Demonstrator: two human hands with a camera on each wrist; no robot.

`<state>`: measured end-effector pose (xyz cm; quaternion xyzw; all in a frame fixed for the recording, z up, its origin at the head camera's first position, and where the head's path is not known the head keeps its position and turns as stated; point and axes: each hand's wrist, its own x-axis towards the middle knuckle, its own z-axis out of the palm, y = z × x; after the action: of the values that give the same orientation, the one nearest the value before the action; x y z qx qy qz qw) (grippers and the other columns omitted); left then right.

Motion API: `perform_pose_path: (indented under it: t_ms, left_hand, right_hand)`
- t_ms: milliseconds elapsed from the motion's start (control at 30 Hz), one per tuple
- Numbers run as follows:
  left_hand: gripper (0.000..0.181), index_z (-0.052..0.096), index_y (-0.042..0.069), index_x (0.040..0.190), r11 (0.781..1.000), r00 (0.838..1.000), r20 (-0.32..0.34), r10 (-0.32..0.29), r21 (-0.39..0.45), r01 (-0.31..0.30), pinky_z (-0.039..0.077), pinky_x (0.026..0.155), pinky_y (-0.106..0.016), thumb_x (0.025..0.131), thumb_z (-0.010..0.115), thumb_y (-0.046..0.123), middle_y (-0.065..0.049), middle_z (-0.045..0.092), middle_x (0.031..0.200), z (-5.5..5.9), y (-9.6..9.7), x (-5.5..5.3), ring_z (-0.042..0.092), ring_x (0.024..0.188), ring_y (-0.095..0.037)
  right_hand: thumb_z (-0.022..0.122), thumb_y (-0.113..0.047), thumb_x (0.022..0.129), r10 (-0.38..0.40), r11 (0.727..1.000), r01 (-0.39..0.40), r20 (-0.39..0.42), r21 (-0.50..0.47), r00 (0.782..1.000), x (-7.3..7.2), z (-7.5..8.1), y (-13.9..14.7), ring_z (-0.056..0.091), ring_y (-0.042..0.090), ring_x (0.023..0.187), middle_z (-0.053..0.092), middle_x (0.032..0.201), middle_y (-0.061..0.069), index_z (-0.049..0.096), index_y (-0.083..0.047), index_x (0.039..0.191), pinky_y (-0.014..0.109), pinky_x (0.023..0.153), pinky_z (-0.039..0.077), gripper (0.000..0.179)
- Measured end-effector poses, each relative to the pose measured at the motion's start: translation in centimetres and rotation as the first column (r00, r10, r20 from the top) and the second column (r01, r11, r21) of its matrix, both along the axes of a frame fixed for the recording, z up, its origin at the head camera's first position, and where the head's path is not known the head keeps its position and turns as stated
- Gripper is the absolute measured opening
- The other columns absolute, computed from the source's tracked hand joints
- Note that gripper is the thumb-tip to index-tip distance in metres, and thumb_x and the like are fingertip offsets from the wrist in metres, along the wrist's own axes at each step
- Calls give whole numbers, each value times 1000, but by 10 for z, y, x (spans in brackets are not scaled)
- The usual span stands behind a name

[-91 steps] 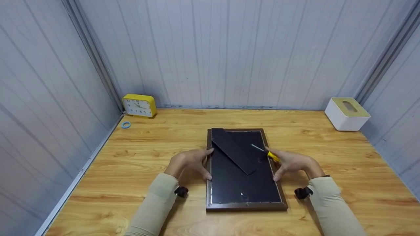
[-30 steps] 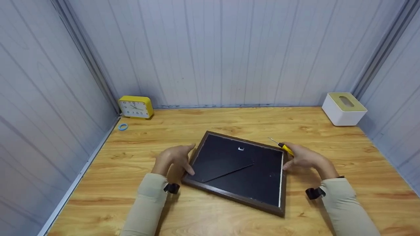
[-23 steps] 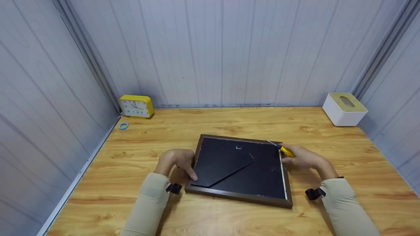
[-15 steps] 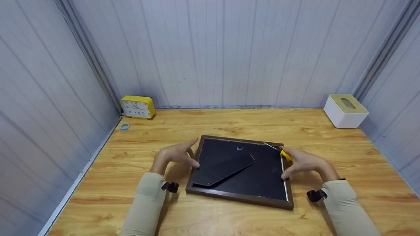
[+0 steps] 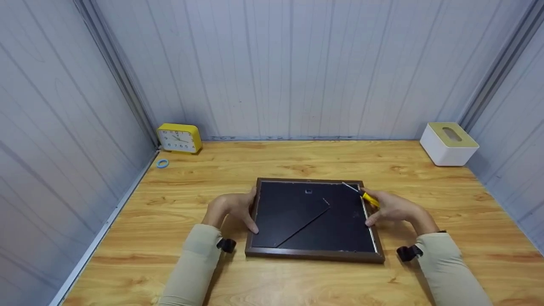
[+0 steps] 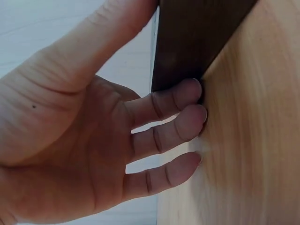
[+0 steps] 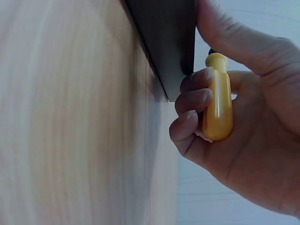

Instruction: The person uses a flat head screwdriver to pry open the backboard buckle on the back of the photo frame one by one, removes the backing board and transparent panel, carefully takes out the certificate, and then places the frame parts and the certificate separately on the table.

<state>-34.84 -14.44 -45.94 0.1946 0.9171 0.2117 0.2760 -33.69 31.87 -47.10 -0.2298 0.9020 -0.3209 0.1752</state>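
A brown picture frame (image 5: 314, 254) lies face down on the table, its black backing board (image 5: 293, 208) and folded stand leg (image 5: 297, 216) uppermost. At its left side my left hand (image 5: 233, 208) grips the edge, thumb over the top and fingers down along the outer side. In the left wrist view, those fingertips (image 6: 190, 122) come down at the tabletop. My right hand (image 5: 395, 208) holds a screwdriver (image 7: 218, 105) by its yellow handle, curled fingers round it. That hand's thumb touches the right edge of the frame, and the screwdriver's metal shaft points over the upper right corner.
The wooden table (image 5: 204, 170) meets a back wall. Far left stands a yellow alarm clock (image 5: 179, 138), with a small blue ring (image 5: 162, 163) before it. A white tissue box (image 5: 450, 146) stands at the far right.
The frame has turned from upright to crosswise and now lies nearly square to the table. The left hand let its thumb lift, then took the left edge again. The screwdriver stays in the right hand.
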Motion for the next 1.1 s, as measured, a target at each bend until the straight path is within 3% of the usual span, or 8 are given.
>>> perform_pose_path:
  t_ms: [333,467,600,700,867,1100]
  left_hand:
    - [149,2,0,159,980,997,-71,41,-194,-54,28,116,-42,56,94,56,-17,27,161,8,17,15,30,146,-27]
    - [149,5,-2,159,978,995,-93,36,-200,-54,29,116,-41,54,95,54,-18,27,161,10,20,17,30,145,-28]
    - [148,4,0,159,977,995,-101,15,-208,-36,26,117,-42,56,93,56,-19,21,163,7,17,15,25,147,-29]
    - [149,0,3,160,981,996,-89,8,-193,-25,26,117,-44,57,92,59,-20,14,164,5,13,14,22,148,-31]
    - [150,-8,3,159,995,996,-77,-38,-93,31,25,117,-44,61,93,55,-21,6,165,0,7,12,21,148,-34]
    - [150,-11,3,158,998,994,-82,-70,-4,70,22,118,-44,62,94,51,-22,3,164,-5,2,11,16,149,-33]
  right_hand:
    - [87,-21,77,-16,999,17,28,-41,999,-2,0,7,47,32,112,50,137,24,31,4,154,53,101,40,99]
    - [87,-19,79,-2,998,4,37,-56,999,-3,0,10,46,29,105,52,132,21,29,2,155,47,95,42,98]
    - [86,-21,79,33,998,-31,42,-47,999,-6,-1,10,47,27,96,54,115,16,27,2,156,42,87,42,100]
    - [87,-23,79,40,999,-39,40,-33,998,-7,0,9,47,27,98,53,115,16,26,3,156,43,89,42,101]
    - [87,-24,78,34,999,-33,27,-19,999,-6,3,8,47,30,108,50,137,23,27,4,155,52,99,40,101]
    - [88,-26,77,28,1000,-28,20,-3,999,-5,3,7,48,27,99,56,118,17,29,4,155,45,92,43,102]
